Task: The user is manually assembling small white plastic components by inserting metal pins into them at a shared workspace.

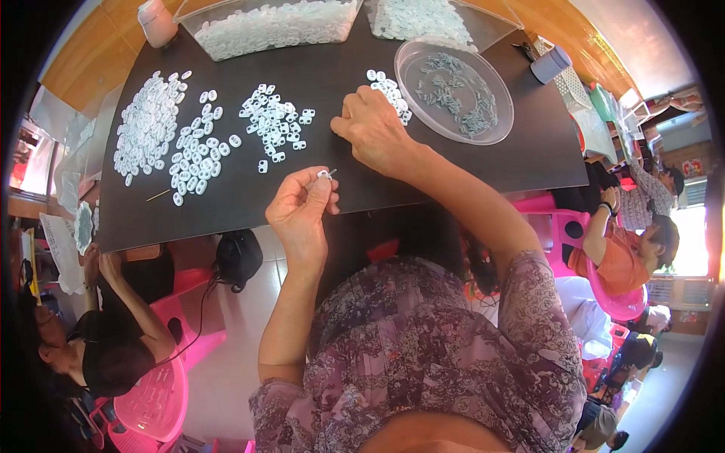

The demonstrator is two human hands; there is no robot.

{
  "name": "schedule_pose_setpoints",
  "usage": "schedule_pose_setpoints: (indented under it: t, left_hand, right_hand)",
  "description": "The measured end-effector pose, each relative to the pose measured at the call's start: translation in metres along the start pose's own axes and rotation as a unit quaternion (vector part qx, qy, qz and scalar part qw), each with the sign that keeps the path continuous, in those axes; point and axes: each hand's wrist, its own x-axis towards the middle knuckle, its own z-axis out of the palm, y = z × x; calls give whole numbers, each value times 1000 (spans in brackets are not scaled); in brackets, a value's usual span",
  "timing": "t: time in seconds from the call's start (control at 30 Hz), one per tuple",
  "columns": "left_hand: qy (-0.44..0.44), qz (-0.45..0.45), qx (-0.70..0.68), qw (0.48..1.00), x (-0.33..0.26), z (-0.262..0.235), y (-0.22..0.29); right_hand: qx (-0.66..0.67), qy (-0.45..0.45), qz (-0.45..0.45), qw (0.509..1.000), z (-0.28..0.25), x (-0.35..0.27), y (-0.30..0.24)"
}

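My left hand (300, 215) is at the table's near edge, thumb and fingers pinching a small white plastic piece (325, 174) with a thin grey pin sticking out of it. Farther right, my right hand (375, 134) is over the table with its fingers curled in; whether anything is between the fingertips is hidden. Just beyond it lies a pile of white oval pieces (390, 92), partly covered by the hand. Beside that pile stands a round clear tray (483, 79) holding many small grey pins (445, 94). Left of my right hand is a loose pile of squarish white pieces (273, 121).
Oval white pieces lie in a large heap (147, 124) and a smaller one (198, 155) at the left. Clear bins (279, 30) of white parts line the dark table's (249, 200) back. A jar (157, 24) and grey cup (550, 65) flank them. Other people sit at both sides.
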Motion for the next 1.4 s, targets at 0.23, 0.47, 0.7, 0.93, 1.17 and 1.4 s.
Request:
schedule_pose_setpoints:
  t: [0.23, 0.47, 0.7, 0.93, 1.17, 1.4]
  left_hand:
    - [1, 7, -13, 1000, 0, 1, 3]
    - [1, 11, -10, 1000, -5, 5, 6]
    - [-6, 5, 4, 1000, -11, 6, 12]
    - [1, -17, 16, 1000, -14, 5, 9]
    - [13, -22, 29, 999, -14, 4, 10]
    - [13, -26, 29, 999, -14, 3, 12]
  right_hand:
    - [401, 43, 234, 885, -19, -4, -17]
    - [550, -25, 292, 782, -32, -23, -23]
    - [589, -3, 317, 744, -31, -29, -36]
    - [605, 2, 323, 728, -27, -31, -39]
    - [617, -16, 348, 706, -28, -31, -38]
    - [616, -31, 340, 710, -26, -31, -41]
